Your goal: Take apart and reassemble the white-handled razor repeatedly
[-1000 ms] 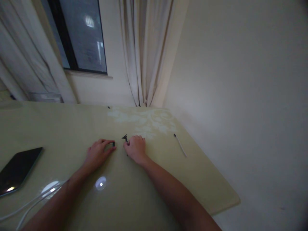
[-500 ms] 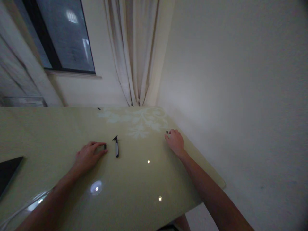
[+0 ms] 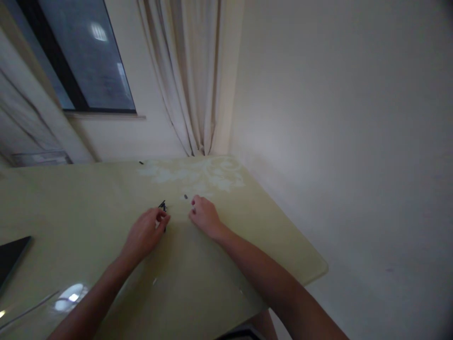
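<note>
My left hand is closed in a pinch over the razor. The razor's dark head shows beyond the fingers and the tip of its handle below them, while the middle is hidden. Whether the fingertips grip the handle or still hold the small black piece seen earlier, I cannot tell. To the right, my right hand has its fingers curled together. A small dark piece sits just off its index fingertip; the contact between them is not clear.
Another small dark piece lies at the table's back edge. A black flat object rests at the left, with a pale cable in front of it. The pale glossy table meets a wall on the right; a curtain hangs behind.
My right hand has moved left across the table, and the small dark piece has shifted left with it. My left hand has moved right, from beside the razor to over its handle.
</note>
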### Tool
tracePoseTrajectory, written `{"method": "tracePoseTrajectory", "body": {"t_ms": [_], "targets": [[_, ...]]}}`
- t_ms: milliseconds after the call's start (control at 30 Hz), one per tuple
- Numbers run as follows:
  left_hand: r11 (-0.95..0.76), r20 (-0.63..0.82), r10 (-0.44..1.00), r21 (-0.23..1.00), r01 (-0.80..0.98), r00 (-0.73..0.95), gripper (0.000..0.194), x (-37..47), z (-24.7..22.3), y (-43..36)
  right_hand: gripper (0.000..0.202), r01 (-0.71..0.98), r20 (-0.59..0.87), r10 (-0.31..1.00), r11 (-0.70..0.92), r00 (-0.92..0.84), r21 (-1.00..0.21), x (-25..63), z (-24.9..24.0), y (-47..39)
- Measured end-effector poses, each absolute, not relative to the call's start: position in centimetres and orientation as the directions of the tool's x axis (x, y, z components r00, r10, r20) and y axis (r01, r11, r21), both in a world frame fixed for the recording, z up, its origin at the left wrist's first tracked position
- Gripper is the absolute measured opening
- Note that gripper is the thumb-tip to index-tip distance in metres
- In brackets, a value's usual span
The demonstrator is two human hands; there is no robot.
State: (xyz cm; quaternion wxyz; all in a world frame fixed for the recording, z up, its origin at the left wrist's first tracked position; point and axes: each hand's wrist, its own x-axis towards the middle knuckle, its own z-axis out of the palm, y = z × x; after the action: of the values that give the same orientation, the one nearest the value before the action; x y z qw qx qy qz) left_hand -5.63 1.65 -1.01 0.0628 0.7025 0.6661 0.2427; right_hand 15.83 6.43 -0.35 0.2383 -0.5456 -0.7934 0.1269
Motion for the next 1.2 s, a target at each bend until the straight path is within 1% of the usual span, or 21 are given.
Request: {"method": "tracePoseTrajectory", "body": {"t_ms": [100,200,300,367,467,567,700,833,1000,1200], "targets": [[-0.038,0.240,0.970,0.318,0.947,-0.042,0.033,-3.9,-0.7,0.9,0.026,0.792,0.216,0.927,0.375,-0.307,-0.482,12.5,-0.7,5.8],[0.054,0.225,0.968,0.245,0.968,-0.111,0.032,-3.4,-0.9,0.3,0.029,0.777,0.195,0.935,0.355,-0.297,-0.520,12.0,-1.7,5.5],[0.097,0.173,0.974,0.258,0.961,-0.145,0.032,-3.3,-1.0,0.1,0.031,0.758,0.198,0.936,0.352,-0.291,-0.549,12.6,-2.5,5.3],[0.108,0.170,0.973,0.254,0.961,-0.154,0.031,-3.1,-1.0,0.0,0.031,0.753,0.196,0.940,0.340,-0.278,-0.563,13.0,-2.7,5.1],[0.112,0.159,0.976,0.216,0.970,-0.148,0.033,-2.8,-1.0,-0.5,0.032,0.767,0.176,0.952,0.305,-0.250,-0.564,12.9,-2.6,5.0],[0.127,0.108,0.983,0.179,0.976,-0.148,0.037,-2.7,-1.0,-1.3,0.032,0.772,0.161,0.957,0.289,-0.240,-0.567,12.7,-2.3,4.9],[0.141,0.037,0.988,0.137,0.980,-0.147,0.041,-2.6,-0.7,-1.8,0.034,0.761,0.170,0.949,0.315,-0.266,-0.568,12.8,-2.1,4.5],[0.195,-0.022,0.981,0.131,0.972,-0.193,0.045,-2.6,-0.3,-1.7,0.033,0.754,0.180,0.934,0.356,-0.310,-0.552,13.1,-2.1,3.9],[0.168,-0.019,0.986,0.126,0.978,-0.167,0.041,-2.5,0.0,-1.6,0.032,0.760,0.198,0.929,0.371,-0.313,-0.534,13.2,-2.0,3.6],[0.172,-0.014,0.985,0.119,0.978,-0.171,0.044,-2.5,-0.3,-1.3,0.035,0.767,0.172,0.940,0.341,-0.296,-0.544,13.2,-2.0,3.7]]}}
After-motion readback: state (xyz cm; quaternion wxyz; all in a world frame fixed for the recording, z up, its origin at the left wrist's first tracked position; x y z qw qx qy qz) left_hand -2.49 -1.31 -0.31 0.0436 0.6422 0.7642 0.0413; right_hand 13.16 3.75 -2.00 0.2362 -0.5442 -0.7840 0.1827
